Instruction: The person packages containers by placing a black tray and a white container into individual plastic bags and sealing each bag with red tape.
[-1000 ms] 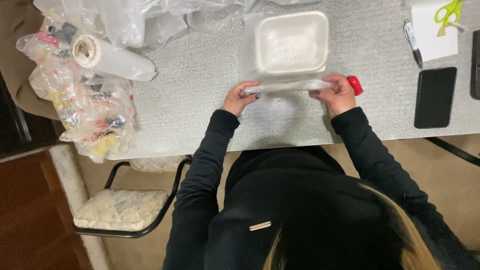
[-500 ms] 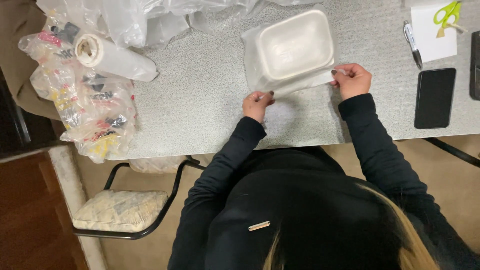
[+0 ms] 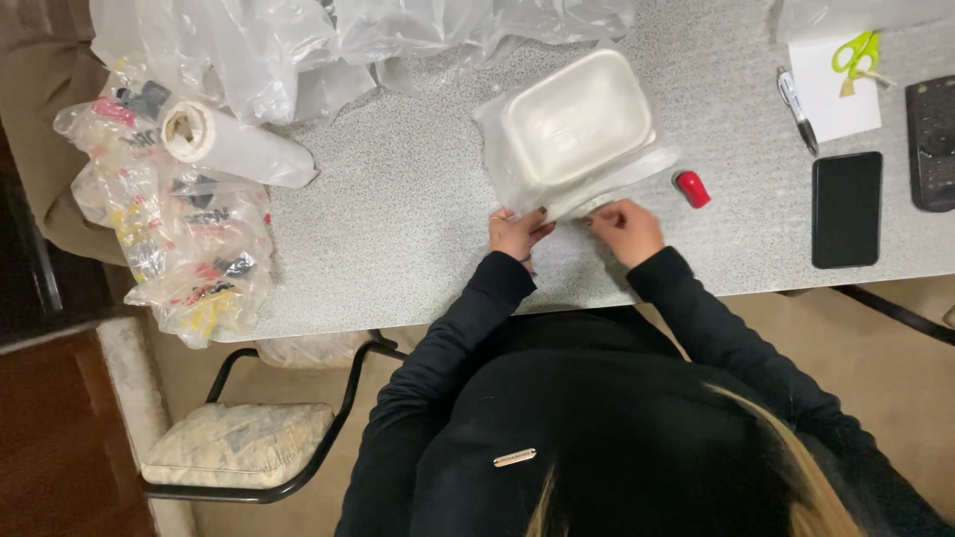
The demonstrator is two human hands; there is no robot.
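A white rectangular foam tray [image 3: 577,129], wrapped in clear plastic film [image 3: 622,179], is seen tilted near the middle of the grey speckled worktop [image 3: 398,229], a little back from its near edge. The near edge of the film is pinched by both hands: the left hand [image 3: 517,234] is closed on it at the tray's near left corner, and the right hand [image 3: 625,229] is closed on it just beside, the fingers of both curled over the film. The two hands are near each other but apart.

A small red object [image 3: 692,188] lies just right of the tray. Further right, a black phone [image 3: 847,209] lies flat near the worktop's near edge, with a pen [image 3: 797,107], a white paper pad [image 3: 834,94] bearing a green object [image 3: 858,55], and a dark remote [image 3: 931,139] towards the right edge. Crumpled clear plastic [image 3: 348,40] is heaped along the far edge. At the left edge, a white roll on a cardboard core [image 3: 229,144] rests on a clear bag of colourful small items [image 3: 179,239]. A cushioned chair with a black metal frame [image 3: 239,447] stands below the worktop.
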